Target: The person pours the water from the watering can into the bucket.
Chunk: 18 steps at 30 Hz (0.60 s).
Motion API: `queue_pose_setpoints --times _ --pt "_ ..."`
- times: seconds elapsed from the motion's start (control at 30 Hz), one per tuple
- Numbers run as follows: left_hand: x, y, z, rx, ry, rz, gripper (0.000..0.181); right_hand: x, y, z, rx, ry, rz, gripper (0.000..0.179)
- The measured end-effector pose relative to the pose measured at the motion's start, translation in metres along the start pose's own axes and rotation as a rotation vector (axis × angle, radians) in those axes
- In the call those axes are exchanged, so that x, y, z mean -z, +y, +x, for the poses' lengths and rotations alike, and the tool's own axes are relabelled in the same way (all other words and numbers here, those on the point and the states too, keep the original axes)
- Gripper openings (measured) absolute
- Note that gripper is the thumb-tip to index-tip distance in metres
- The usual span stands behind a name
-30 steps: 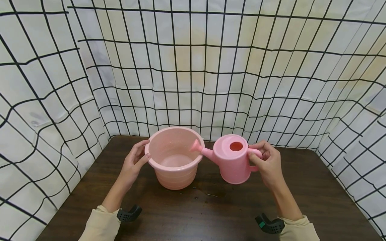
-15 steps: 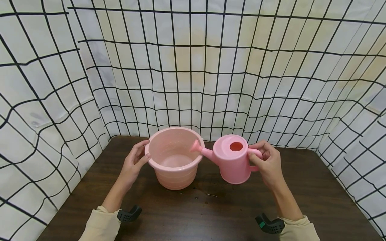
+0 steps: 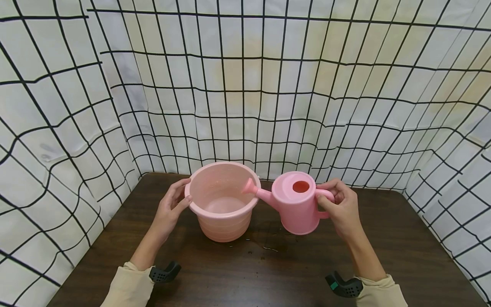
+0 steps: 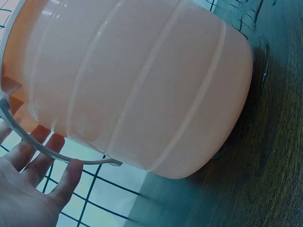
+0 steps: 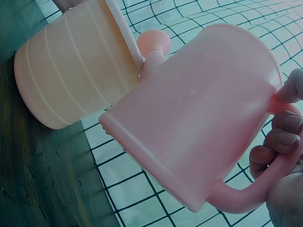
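Observation:
A pale pink bucket (image 3: 224, 226) stands on the dark wooden table. My left hand (image 3: 169, 207) grips it at the left side of the rim; in the left wrist view, thumb and fingers lie around a thin curved handle (image 4: 52, 152) there. My right hand (image 3: 341, 207) holds a pink watering can (image 3: 297, 209) by its handle (image 5: 246, 196), fingers curled round it. The can is lifted off the table, to the right of the bucket. Its spout points left, and the flared rose (image 3: 249, 186) overlaps the bucket's opening. Through the can's round top hole only a red-orange inside shows.
Small water drops and a thin wet streak (image 3: 270, 249) lie on the table (image 3: 238, 281) in front of the bucket. White sheeting with a black wire grid (image 3: 249, 98) closes off the back and both sides. Dark devices (image 3: 165, 273) are worn at both wrists.

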<state>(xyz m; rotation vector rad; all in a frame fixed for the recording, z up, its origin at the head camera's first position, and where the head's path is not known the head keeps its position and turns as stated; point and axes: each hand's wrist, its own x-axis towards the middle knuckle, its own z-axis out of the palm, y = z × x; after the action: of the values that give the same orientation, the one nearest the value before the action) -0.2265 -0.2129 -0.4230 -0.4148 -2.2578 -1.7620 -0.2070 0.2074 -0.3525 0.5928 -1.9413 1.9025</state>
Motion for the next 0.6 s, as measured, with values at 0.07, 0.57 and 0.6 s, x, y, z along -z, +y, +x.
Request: queue_pose_setpoints --times 0.07,0.57,0.6 --pt "-0.0001 0.0001 -0.0001 -0.004 0.001 -0.004 0.048 0.0000 -0.0002 0.0001 0.002 -0.002 -0.002 0.016" --pt "0.0000 0.0002 -0.0004 -0.004 0.002 -0.007 0.048 0.0005 -0.0005 -0.0001 -0.001 -0.012 -0.008 0.017" --pt "0.0000 0.0001 -0.0003 -0.004 0.002 -0.006 0.048 0.0006 -0.0003 -0.0001 0.003 -0.015 -0.006 0.017"
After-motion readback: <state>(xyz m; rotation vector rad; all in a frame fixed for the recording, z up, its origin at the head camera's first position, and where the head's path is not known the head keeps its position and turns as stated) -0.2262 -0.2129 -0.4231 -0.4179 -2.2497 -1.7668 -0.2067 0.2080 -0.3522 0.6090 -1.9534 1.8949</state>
